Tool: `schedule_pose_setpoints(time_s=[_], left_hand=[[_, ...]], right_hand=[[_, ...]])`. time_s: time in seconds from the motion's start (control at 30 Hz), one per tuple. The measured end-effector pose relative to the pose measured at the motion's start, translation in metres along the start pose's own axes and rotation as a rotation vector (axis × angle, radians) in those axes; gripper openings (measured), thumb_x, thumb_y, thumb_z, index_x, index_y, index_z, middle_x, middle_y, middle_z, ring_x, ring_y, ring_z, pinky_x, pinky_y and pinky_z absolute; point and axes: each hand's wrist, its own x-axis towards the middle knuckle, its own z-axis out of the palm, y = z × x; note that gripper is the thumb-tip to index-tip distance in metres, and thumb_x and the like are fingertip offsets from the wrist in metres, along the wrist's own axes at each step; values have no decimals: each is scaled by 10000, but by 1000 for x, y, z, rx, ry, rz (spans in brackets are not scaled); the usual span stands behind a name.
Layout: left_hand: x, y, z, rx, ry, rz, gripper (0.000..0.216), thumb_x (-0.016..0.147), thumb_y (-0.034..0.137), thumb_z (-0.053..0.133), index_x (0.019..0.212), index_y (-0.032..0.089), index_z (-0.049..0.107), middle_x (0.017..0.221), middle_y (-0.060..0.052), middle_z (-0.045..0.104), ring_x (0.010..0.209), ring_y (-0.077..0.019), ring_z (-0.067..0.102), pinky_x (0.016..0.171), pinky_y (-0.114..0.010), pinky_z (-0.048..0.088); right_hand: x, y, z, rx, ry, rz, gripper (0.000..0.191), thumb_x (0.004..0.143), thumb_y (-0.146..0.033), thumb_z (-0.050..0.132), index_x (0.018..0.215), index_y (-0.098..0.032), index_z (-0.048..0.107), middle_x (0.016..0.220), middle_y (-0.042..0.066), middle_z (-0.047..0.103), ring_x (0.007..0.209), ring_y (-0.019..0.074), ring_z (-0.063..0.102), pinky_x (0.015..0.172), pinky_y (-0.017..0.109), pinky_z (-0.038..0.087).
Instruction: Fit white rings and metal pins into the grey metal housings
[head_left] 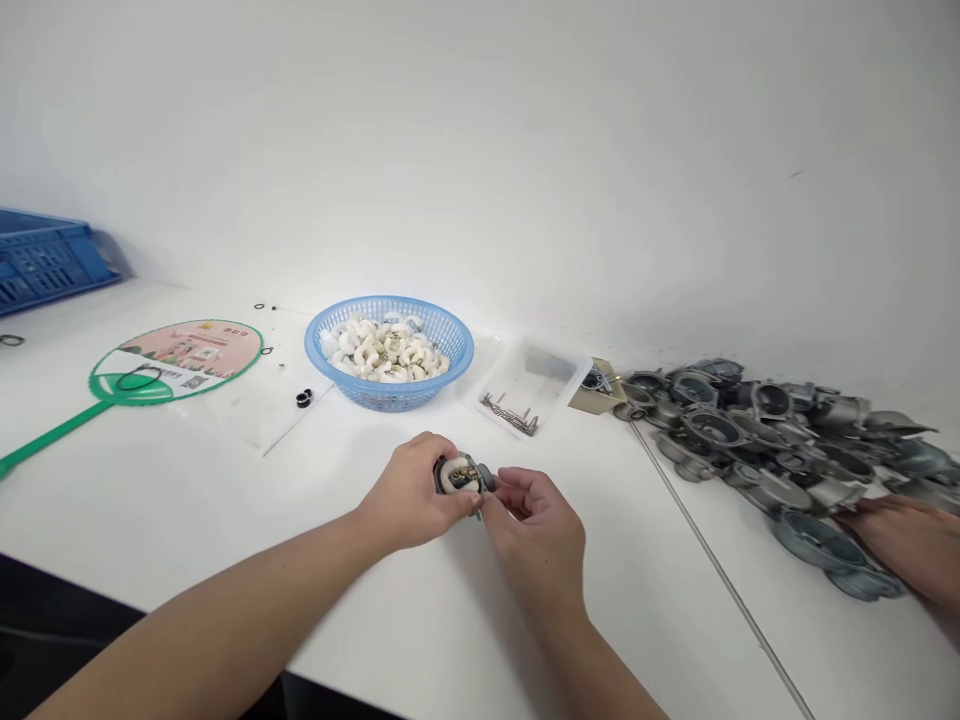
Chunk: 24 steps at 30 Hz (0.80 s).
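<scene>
My left hand (412, 490) grips a small grey metal part (461, 475) with a white ring-shaped float seated in it, held just above the white table (225, 480). My right hand (536, 525) meets it from the right, with fingertips pinched at the part's lower right edge. What the pinch holds is too small to make out. Behind my hands stands a blue round basket (389, 350) filled with white ring-shaped floats. A clear plastic tray (534, 385) with thin metal pins sits to the basket's right.
A pile of grey cast metal housings (780, 430) covers the right side, and another person's hand (911, 545) rests on it. A green-handled paper fan (150, 372) lies at left, a blue crate (45, 260) at far left, and small black rings (304, 398) lie near the basket.
</scene>
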Motion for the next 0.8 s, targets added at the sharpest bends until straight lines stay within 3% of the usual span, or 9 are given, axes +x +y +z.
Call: schedule_pose_setpoints(time_s=[0.5,0.8], left_hand=[[0,-5,2,-44,-32,-3,271,615,323,696,794,181,551,794,-13,573,671,-137,518,572,-249,416],[-1,-4,1,-6,-13,16,252,607,303,703,777,185,560,800,-9,574,681,-136,523,571,-241,418]], right_hand=[[3,-7,-2,112,-64,74,229,583,-263,600,798,-187,571,568,-16,623,496,135,522,476,241,410],[3,-6,0,77,-26,26,208,611,-278,590,797,-185,588,598,7,645,511,148,546,518,269,445]])
